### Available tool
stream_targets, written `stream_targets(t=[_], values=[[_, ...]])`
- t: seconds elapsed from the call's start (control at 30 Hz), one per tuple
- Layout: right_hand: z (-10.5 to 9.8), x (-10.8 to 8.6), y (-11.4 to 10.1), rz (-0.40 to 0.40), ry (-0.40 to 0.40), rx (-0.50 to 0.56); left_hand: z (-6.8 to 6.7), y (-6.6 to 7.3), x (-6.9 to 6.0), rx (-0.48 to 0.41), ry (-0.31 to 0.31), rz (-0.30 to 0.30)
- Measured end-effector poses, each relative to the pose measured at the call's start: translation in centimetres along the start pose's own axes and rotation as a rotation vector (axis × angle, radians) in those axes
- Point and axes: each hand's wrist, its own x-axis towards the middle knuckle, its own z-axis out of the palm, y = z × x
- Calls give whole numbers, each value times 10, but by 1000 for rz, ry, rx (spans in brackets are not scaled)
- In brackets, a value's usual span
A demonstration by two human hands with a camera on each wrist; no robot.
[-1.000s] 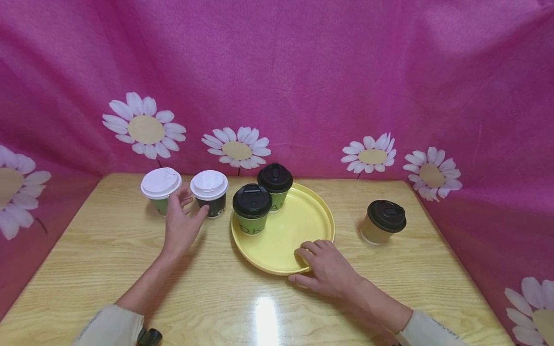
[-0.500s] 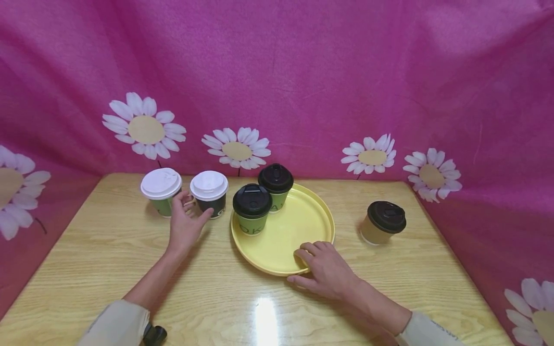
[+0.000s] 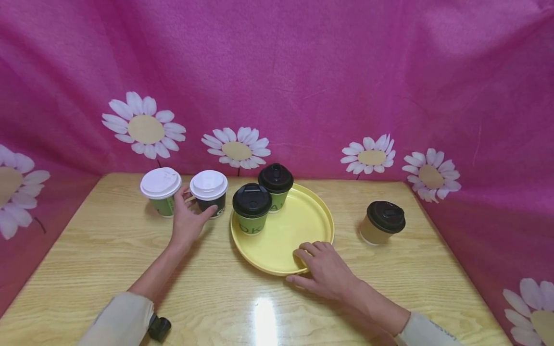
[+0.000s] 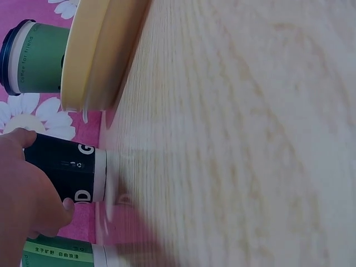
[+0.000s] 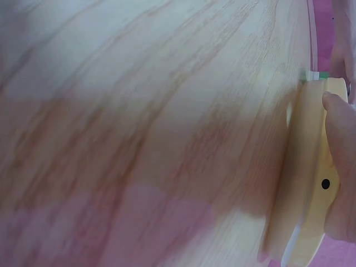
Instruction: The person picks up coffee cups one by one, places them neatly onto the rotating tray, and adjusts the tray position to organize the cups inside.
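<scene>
My left hand (image 3: 187,226) grips a black paper coffee cup (image 3: 220,204) with a white lid, thumb on one side and fingers on the other. In the left wrist view that black cup (image 4: 64,167) shows between thumb and fingers. Just left of the hand stands a green paper cup (image 3: 163,207) with a white lid. My right hand (image 3: 326,270) holds the near right rim of a round yellow tray (image 3: 298,226), fingers over the inside and thumb outside. Two green cups with black lids, one front (image 3: 252,223) and one behind (image 3: 278,200), stand on the tray's left part.
A tan paper cup (image 3: 375,232) with a black lid sits tilted-looking on the wooden table (image 3: 207,298), right of the tray. A pink curtain (image 3: 303,86) with printed daisies hangs behind and along both sides.
My left hand has moved slightly right and closed in around the black cup. The right hand and the tray have stayed in place.
</scene>
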Motion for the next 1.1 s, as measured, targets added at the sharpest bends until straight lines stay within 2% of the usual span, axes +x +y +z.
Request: stream_targets(t=[0.3, 0.47, 0.7, 0.93, 0.97, 1.1], values=[[1, 1, -1, 6, -3, 4, 4, -3, 6, 80, -16, -3], [2, 0, -1, 11, -2, -4, 6, -6, 7, 52, -18, -2], [2, 0, -2, 15, -8, -8, 8, -11, 10, 2, -24, -31], [2, 0, -3, 20, -13, -6, 11, -16, 14, 19, -31, 17], [2, 0, -3, 21, -14, -5, 11, -10, 13, 22, -34, 18], [1, 0, -4, 31, -20, -6, 13, -8, 13, 32, -32, 29]])
